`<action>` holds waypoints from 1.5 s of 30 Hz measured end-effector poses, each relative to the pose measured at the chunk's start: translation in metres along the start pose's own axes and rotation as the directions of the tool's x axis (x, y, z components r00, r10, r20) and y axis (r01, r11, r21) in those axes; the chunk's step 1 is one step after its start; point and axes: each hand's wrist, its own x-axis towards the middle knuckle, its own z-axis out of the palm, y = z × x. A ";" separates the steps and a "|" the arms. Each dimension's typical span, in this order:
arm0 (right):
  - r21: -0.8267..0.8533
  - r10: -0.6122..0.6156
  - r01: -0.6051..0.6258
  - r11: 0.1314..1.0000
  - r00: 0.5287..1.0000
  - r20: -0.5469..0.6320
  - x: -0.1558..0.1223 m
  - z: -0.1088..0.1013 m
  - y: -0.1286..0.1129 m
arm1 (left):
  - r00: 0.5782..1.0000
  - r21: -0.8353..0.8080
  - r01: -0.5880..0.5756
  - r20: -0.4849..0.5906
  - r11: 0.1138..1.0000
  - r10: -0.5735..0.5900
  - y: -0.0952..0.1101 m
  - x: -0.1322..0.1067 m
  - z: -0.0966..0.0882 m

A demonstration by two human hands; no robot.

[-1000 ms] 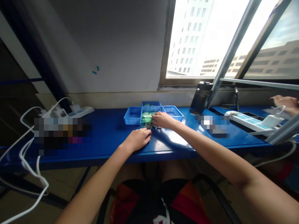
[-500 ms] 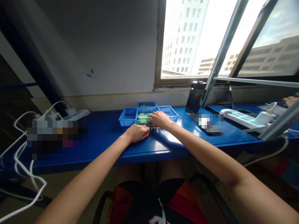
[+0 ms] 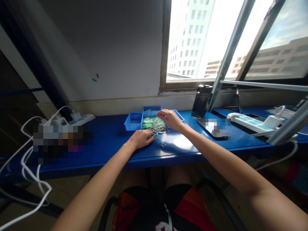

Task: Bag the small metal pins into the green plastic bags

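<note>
My left hand (image 3: 141,139) rests on the blue table at the near edge of a pile of small metal screws (image 3: 160,129), its fingers loosely bent and a little apart. Over the right side of the pile, my right hand (image 3: 170,118) is raised, with its fingertips brought together in a pinch; whatever is between them is too small to make out. Green and clear plastic bags (image 3: 149,123) lie between the hands and the bins. An open blue bin (image 3: 133,122) stands on the left, another blue bin (image 3: 152,108) behind, and a third bin (image 3: 179,115) is partly hidden by my right hand.
A dark bottle (image 3: 202,101) stands by the window post. A phone (image 3: 213,130) lies on the right of the table (image 3: 108,141), with a white power strip (image 3: 258,122) beyond it. Another power strip (image 3: 83,119) and white cables (image 3: 39,189) are on the left.
My right hand has lifted off the screws and shifted slightly right and up, uncovering more of the pile. My left hand stays by the pile, its fingers looser.
</note>
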 end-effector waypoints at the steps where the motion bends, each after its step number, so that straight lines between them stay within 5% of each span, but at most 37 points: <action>1: 0.087 0.013 -0.011 0.996 1.000 -0.021 -0.004 0.000 0.003 | 1.000 -0.003 -0.016 0.005 1.000 0.016 0.001 0.000 0.000; 6: 0.269 0.137 -0.127 0.955 0.990 -0.017 -0.036 0.010 0.013 | 0.999 -0.008 -0.041 0.020 0.999 0.041 0.003 0.000 -0.002; 10: 0.183 0.033 -0.054 0.982 0.993 0.116 -0.049 0.017 0.011 | 1.000 -0.021 -0.014 0.017 1.000 0.015 0.003 -0.001 -0.002; 17: 0.097 0.026 -0.045 0.994 0.981 0.190 -0.049 0.018 0.002 | 1.000 -0.008 0.000 0.017 1.000 0.000 0.003 0.000 -0.001; 33: 0.091 -0.040 0.034 0.995 0.997 0.071 -0.051 0.015 -0.010 | 0.993 0.055 -0.037 -0.107 0.998 0.042 0.000 0.000 0.003; 45: 0.126 -0.093 0.069 0.990 0.976 0.195 -0.050 0.019 -0.007 | 1.000 0.013 0.010 -0.017 1.000 -0.010 0.000 0.002 0.002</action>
